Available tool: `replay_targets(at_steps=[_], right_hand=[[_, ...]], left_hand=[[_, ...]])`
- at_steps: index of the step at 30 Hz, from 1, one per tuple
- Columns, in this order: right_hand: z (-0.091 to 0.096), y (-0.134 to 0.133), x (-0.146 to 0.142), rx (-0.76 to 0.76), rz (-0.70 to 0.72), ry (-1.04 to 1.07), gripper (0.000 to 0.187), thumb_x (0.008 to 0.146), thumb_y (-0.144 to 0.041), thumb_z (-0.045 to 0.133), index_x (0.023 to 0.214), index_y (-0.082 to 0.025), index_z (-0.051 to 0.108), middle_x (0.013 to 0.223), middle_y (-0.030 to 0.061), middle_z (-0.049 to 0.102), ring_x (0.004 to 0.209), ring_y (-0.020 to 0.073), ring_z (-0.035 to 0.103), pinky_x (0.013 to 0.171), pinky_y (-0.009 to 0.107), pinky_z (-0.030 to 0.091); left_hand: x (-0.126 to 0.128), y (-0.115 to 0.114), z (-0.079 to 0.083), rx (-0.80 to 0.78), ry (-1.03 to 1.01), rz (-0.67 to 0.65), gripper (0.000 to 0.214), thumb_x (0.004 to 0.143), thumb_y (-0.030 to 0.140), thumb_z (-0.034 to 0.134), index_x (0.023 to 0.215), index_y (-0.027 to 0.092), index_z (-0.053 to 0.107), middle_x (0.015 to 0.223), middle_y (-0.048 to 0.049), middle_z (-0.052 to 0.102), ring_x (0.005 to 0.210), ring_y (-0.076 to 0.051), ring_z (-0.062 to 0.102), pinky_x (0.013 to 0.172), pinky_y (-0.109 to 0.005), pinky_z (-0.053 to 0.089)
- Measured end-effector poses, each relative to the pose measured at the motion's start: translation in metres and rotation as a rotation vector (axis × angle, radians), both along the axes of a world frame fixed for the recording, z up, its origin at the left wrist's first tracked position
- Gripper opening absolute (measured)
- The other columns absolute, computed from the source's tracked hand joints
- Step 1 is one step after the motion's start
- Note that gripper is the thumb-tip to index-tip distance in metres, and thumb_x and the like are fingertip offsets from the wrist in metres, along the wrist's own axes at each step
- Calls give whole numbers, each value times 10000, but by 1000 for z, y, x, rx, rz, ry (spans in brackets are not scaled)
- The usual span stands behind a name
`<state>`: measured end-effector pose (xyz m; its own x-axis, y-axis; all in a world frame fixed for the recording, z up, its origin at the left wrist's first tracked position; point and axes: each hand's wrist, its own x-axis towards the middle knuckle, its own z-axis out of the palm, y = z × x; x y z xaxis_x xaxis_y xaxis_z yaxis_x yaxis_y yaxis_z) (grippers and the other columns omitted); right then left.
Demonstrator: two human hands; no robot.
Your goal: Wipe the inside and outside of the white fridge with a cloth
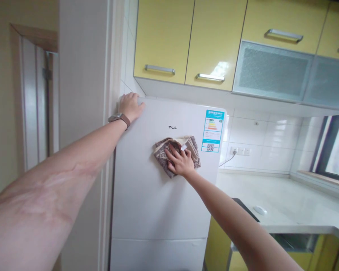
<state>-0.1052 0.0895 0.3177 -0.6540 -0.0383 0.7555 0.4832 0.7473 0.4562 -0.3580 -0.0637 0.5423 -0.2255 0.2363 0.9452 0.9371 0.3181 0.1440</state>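
Observation:
A patterned brown-and-beige cloth (165,156) lies against the upper door of a white refrigerator (147,203), just below its dark logo (172,127). My right hand (181,160) holds the cloth pressed to the door, its fingers spread over the folded fabric. A small white tag (184,147) shows on the cloth by the fingers. My left hand (130,105), with a brown-strapped watch (120,118) at the wrist, rests open on the refrigerator's top left corner. Some of its fingertips are hidden at the edge.
Yellow wall cabinets (164,37) hang just above the refrigerator. A blue-and-white label (213,131) is stuck at the door's upper right. To the left stands a pale door frame (84,113). A white counter (271,188), a plugged-in socket (234,151) and a window (335,146) are at right.

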Motion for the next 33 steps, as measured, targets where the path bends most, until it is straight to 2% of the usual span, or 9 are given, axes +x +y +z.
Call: replay_targets(at_steps=[8, 10, 12, 15, 19, 23, 26, 29, 33], right_hand=[[-103, 18, 5, 93, 206, -299, 641, 1013, -496, 469, 1633, -353, 399, 1676, 32, 401, 1084, 276, 578, 933, 474, 379], [-118, 21, 8, 143, 272, -396, 611, 1010, -504, 472, 1602, -353, 452, 1640, 23, 462, 1025, 259, 592, 888, 448, 390], [-118, 23, 11, 204, 346, -523, 549, 1017, -481, 468, 1558, -398, 503, 1597, -10, 521, 1016, 245, 600, 880, 428, 393], [-84, 27, 18, 327, 440, -731, 495, 1016, -412, 476, 1505, -434, 549, 1577, -52, 541, 1163, 221, 588, 938, 392, 385], [6, 38, 38, 359, 350, -727, 539, 1013, -436, 469, 1549, -392, 507, 1591, -35, 526, 1268, 222, 544, 1005, 392, 365], [96, 54, 69, 186, 46, -267, 614, 1003, -496, 501, 1592, -326, 475, 1632, 68, 468, 1295, 322, 503, 1033, 481, 343], [144, 64, 87, 30, -113, 210, 623, 1036, -461, 475, 1610, -218, 452, 1659, 146, 397, 1439, 391, 338, 1049, 529, 316], [162, 71, 93, -75, -150, 508, 609, 1073, -435, 390, 1626, -181, 406, 1674, 173, 347, 1501, 380, 235, 1068, 557, 297], [131, 73, 91, -56, -144, 588, 606, 1060, -399, 358, 1620, -176, 422, 1652, 189, 386, 1503, 374, 247, 1083, 570, 303]], left_hand=[[-3, 2, 0, 4, -7, -21, 560, 935, 422, 467, 1430, 174, 557, 1443, -149, 602, 1423, -359, 465, 1267, -511, 248], [-2, 1, -1, 6, -11, -19, 568, 934, 429, 467, 1438, 178, 548, 1444, -145, 603, 1430, -355, 459, 1271, -504, 242], [1, 0, -2, 11, -11, -9, 553, 938, 427, 459, 1424, 181, 556, 1437, -143, 607, 1426, -347, 466, 1264, -495, 258], [5, -2, -3, 11, -7, 5, 519, 936, 410, 449, 1386, 190, 583, 1423, -143, 616, 1410, -339, 487, 1248, -489, 289], [8, -3, -3, 13, -9, -1, 502, 930, 415, 462, 1363, 198, 593, 1408, -145, 625, 1402, -341, 495, 1235, -492, 306], [8, -4, -1, 17, -11, -23, 493, 940, 453, 468, 1341, 200, 602, 1394, -141, 636, 1395, -344, 491, 1232, -503, 296], [9, -4, 0, -1, -30, -46, 514, 952, 476, 455, 1342, 172, 596, 1423, -124, 612, 1405, -327, 461, 1252, -504, 244], [10, -5, 1, -10, -56, -78, 542, 972, 516, 448, 1357, 154, 571, 1434, -91, 592, 1430, -307, 406, 1272, -501, 182], [13, -6, 0, 0, -51, -42, 473, 1010, 442, 461, 1355, 134, 562, 1455, -91, 572, 1405, -271, 419, 1276, -463, 180]])
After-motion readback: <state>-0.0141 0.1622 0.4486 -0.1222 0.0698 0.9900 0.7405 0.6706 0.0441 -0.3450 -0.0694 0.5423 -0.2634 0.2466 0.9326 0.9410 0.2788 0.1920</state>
